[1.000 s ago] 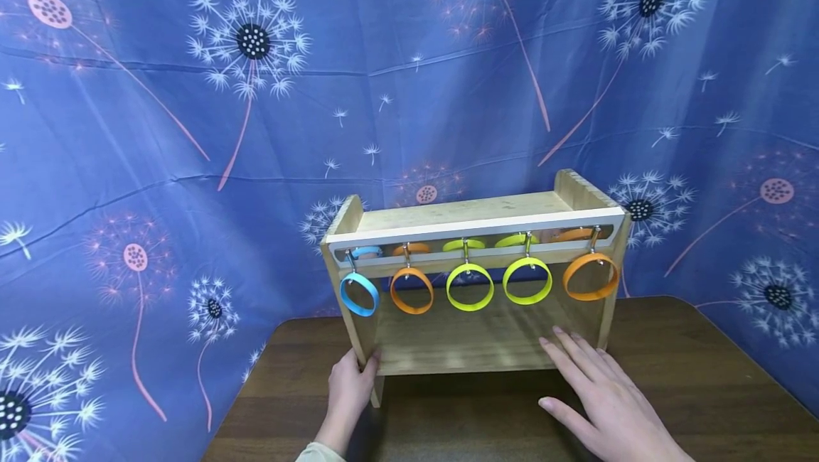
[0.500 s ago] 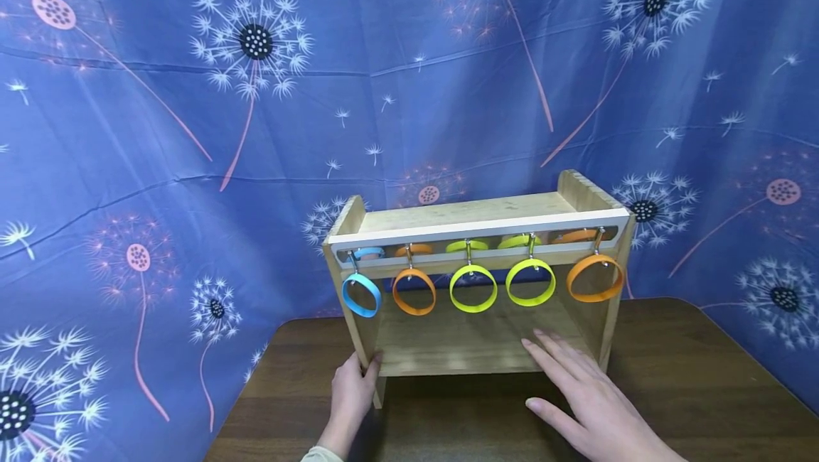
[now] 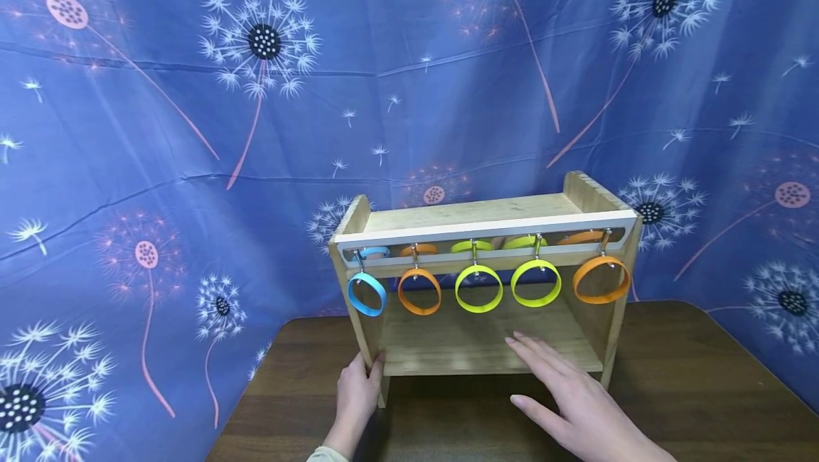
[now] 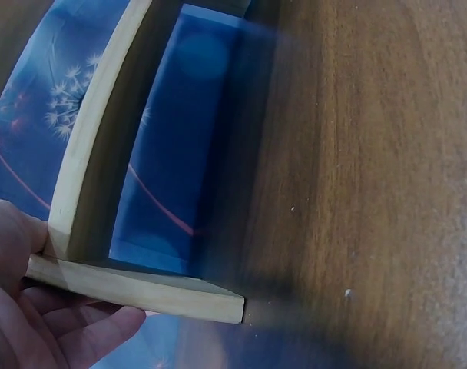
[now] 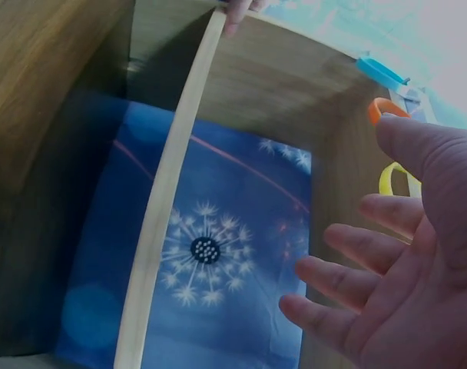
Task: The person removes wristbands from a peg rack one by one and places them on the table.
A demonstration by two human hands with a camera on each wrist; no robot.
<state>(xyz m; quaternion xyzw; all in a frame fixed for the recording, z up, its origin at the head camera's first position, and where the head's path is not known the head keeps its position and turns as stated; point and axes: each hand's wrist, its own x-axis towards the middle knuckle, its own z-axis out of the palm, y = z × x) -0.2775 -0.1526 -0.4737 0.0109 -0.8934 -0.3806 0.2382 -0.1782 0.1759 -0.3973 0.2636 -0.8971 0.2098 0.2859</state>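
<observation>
Left hand (image 3: 358,387): clamped on lower left side panel (image 3: 363,337) of pale wooden two-tier shelf (image 3: 470,210)
Shelf spot: upright on dark brown wood-grain worktop (image 3: 691,369)
Hung from metal hooks: round blue ring (image 3: 367,313), orange ring (image 3: 421,312), two yellow-green rings (image 3: 478,308), second orange ring (image 3: 601,298)
Right hand (image 3: 576,401): fingers straight, spread, in front of lower board (image 3: 461,348)

We note the right hand (image 5: 418,254) at the view's right, fingers apart. Beyond it, a wooden shelf (image 5: 158,223), its board's edge slanting down the view; the left hand (image 5: 235,14), cropped, touches the board's top end. Along the right we log a blue ring (image 5: 381,72), an orange ring (image 5: 377,108), thumb overlapping it, and a yellow ring (image 5: 385,181). Dandelion cloth (image 5: 253,204) behind; brown table (image 5: 45,84) upper left.
</observation>
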